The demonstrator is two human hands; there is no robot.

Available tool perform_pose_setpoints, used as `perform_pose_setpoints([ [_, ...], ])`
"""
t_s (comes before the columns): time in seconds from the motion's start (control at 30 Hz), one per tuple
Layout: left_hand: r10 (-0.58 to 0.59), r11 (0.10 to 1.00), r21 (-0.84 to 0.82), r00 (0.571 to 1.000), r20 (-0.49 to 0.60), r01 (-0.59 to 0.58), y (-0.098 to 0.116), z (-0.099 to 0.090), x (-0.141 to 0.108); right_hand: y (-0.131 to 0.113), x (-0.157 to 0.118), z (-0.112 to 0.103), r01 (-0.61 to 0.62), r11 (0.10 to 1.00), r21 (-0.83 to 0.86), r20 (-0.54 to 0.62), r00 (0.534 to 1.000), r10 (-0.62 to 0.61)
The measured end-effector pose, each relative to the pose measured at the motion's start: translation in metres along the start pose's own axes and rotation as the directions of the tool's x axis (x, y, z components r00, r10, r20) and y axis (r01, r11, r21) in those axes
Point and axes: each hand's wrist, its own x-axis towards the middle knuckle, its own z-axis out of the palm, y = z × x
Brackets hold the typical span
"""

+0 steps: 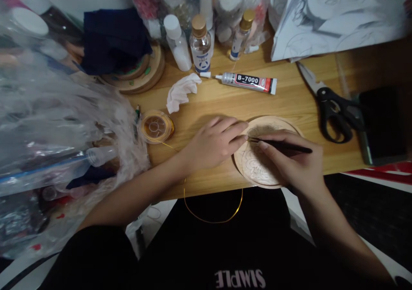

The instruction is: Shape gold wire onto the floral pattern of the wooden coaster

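Observation:
My right hand [289,157] grips dark, slender tweezers [286,146], their tips pointing left. Under it lies a round, pale wooden disc [254,180] with a line drawing on its face, near the table's front edge. My left hand [219,141] rests at the disc's left rim, fingers bent and close together, fingertips meeting the tweezer tips. Its thumb is hidden, and what it pinches, if anything, is too small to see. Gold thread [212,222] hangs in a loop over the table edge. Left of my wrist is a spool of gold thread [156,127], its strand passing beneath my forearm.
Black-handled scissors [334,109] and a dark phone [383,124] lie to the right. Behind the disc are a B-7000 glue tube [247,81], crumpled tissue [183,92] and small bottles [201,45]. Plastic bags [64,122] crowd the left; printed sheets [331,19] lie at back right.

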Motion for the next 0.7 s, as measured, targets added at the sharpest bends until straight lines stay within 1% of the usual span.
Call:
perform_pose_setpoints([
  [0.17, 0.001, 1.0, -0.002, 1.0, 0.01, -0.001, 0.0004, 0.0005, -0.0003, -0.002, 0.0039, -0.0013, -0.002, 1.0, -0.001, -0.013, 1.0, 0.002],
  [0.37, -0.002, 1.0, -0.004, 0.998, 0.058, 0.002, 0.0002, -0.002, 0.0002, -0.0006, 0.0025, -0.0018, 0.021, 0.999, -0.025, 0.016, 1.0, -0.021],
  [0.43, -0.002, 1.0, -0.014, 0.998, 0.061, 0.003, 0.0001, -0.0024, 0.0, -0.0003, 0.0023, -0.0028, 0.047, 0.998, -0.03, 0.039, 0.998, -0.046],
  [0.57, 0.011, 1.0, -0.021, 0.999, 0.049, -0.01, -0.0007, -0.0024, -0.0002, -0.0012, 0.0033, -0.005, 0.162, 0.985, -0.049, 0.102, 0.982, -0.157],
  [0.63, 0.016, 1.0, -0.009, 0.999, 0.041, -0.015, -0.001, -0.0024, 0.0001, -0.0017, 0.0038, -0.0057, 0.209, 0.976, -0.068, 0.113, 0.973, -0.201],
  [0.7, 0.016, 1.0, 0.005, 0.999, 0.03, -0.016, -0.0009, -0.0024, 0.0006, -0.0016, 0.0037, -0.006, 0.223, 0.97, -0.096, 0.109, 0.971, -0.213],
])
